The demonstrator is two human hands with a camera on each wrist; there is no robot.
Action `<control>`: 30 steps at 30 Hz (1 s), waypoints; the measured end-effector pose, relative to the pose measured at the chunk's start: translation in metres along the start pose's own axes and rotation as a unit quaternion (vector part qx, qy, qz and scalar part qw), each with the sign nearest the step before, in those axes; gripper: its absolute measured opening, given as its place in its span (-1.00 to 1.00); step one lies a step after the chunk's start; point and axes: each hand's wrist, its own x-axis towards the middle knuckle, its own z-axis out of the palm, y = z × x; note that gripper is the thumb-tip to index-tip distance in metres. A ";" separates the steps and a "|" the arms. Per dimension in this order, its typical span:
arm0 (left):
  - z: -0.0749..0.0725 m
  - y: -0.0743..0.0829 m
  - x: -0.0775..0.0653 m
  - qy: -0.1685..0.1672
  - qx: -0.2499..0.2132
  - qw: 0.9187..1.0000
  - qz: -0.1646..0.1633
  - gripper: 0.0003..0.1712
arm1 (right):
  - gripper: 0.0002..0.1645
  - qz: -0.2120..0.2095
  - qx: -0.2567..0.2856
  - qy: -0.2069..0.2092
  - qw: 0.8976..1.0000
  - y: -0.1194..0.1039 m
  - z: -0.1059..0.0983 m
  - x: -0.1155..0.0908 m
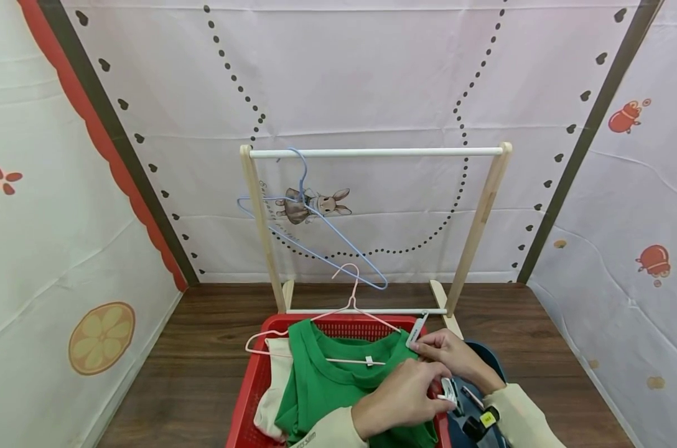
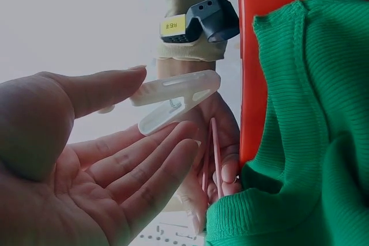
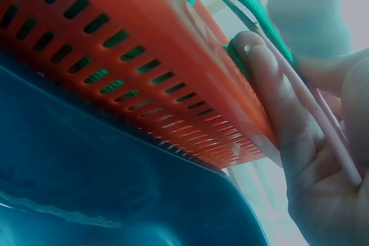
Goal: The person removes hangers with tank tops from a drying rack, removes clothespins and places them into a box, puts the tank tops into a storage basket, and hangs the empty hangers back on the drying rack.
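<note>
A green shirt lies over a red basket, with a pink hanger partly inside its neck. At the shirt's right shoulder, my right hand grips the hanger's end along with the fabric; in the right wrist view the pink bars run between thumb and fingers. A white clothespin stands up at that shoulder. Lower down, my left hand pinches a second white clothespin between thumb and fingers, apart from the shirt.
A blue bin holding small items stands right of the basket. Behind, a wooden rack with a white rail carries a blue hanger at its left. A cream garment lies under the shirt. Patterned cloth walls enclose the wooden table.
</note>
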 end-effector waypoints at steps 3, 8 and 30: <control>0.001 -0.001 0.001 -0.007 0.000 1.000 -0.005 -0.64 | -0.58 0.003 -0.001 0.002 1.000 0.000 0.000 0.000; 0.004 -0.002 0.002 -0.015 0.000 1.000 -0.012 -0.64 | -0.59 0.005 -0.004 0.001 1.000 0.001 -0.001 0.000; 0.013 -0.004 0.009 -0.045 0.051 0.997 -0.038 -0.62 | -0.56 0.013 0.001 0.002 1.000 -0.003 0.000 -0.001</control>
